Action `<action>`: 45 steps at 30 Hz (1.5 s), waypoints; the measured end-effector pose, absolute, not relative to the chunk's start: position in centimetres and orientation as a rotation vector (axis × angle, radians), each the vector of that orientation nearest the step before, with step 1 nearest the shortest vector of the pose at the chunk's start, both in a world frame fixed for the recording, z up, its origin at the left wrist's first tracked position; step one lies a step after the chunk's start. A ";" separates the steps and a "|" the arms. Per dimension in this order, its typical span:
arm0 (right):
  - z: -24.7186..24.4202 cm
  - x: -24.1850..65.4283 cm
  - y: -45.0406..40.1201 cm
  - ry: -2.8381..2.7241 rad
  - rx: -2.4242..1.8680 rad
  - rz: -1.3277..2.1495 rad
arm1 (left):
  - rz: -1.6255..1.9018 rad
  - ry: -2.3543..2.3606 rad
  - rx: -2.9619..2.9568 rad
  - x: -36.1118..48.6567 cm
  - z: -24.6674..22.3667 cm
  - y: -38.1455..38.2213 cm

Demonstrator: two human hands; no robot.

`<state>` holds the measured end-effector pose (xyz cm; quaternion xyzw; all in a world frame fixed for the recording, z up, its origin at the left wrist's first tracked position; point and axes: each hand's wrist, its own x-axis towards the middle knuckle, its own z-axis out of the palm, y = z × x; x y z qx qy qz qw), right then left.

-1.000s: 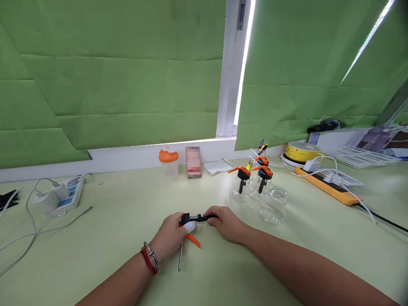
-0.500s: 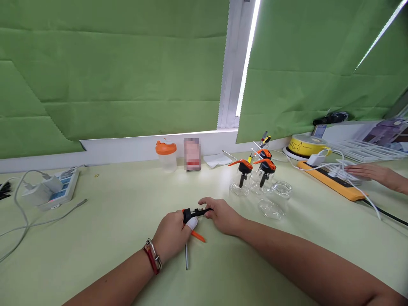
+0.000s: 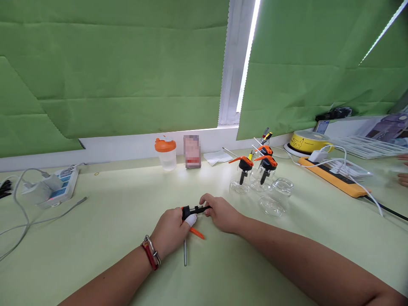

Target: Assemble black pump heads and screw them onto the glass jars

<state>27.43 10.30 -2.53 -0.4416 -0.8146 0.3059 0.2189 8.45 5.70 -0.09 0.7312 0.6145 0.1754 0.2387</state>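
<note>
My left hand (image 3: 172,231), with a white wrap on the thumb, is closed round the black and orange head of a dispenser top (image 3: 191,211). Its orange lever points down to the right, and a metal spout extends toward me below the hand. The fingers of my right hand (image 3: 223,213) pinch the black far end of the same piece. To the right, similar orange and black tops (image 3: 245,163) sit on clear glass bottles (image 3: 239,186). An open glass bottle (image 3: 276,197) without a top lies or leans beside them; its pose is hard to tell.
At the back are an orange-lidded shaker (image 3: 166,154), a pink box (image 3: 192,151) and white paper (image 3: 218,157). Power strips with cables lie left (image 3: 65,187) and right (image 3: 331,177). A yellow container (image 3: 307,142) and another person's fingers (image 3: 403,170) are at the right.
The other person's hand has moved right, away from the cables, nearly out of view. My hands keep their hold on the dispenser top; the view has shifted slightly.
</note>
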 end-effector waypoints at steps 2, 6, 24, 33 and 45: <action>-2.5 27.4 10.4 -2.263 -1.223 0.855 | 0.489 1.677 2.001 8.4 -0.1 5.8; -2.6 27.5 10.4 -2.260 -1.207 0.867 | 0.486 1.691 2.012 8.3 -0.2 5.8; -2.5 27.5 10.3 -2.259 -1.209 0.858 | 0.475 1.743 1.945 8.3 -0.2 6.0; -2.4 27.5 10.3 -2.243 -1.252 0.858 | 0.490 1.726 1.956 8.3 0.0 6.0; -2.7 27.5 10.4 -2.244 -1.241 0.861 | 0.472 1.752 1.941 8.1 -0.2 6.0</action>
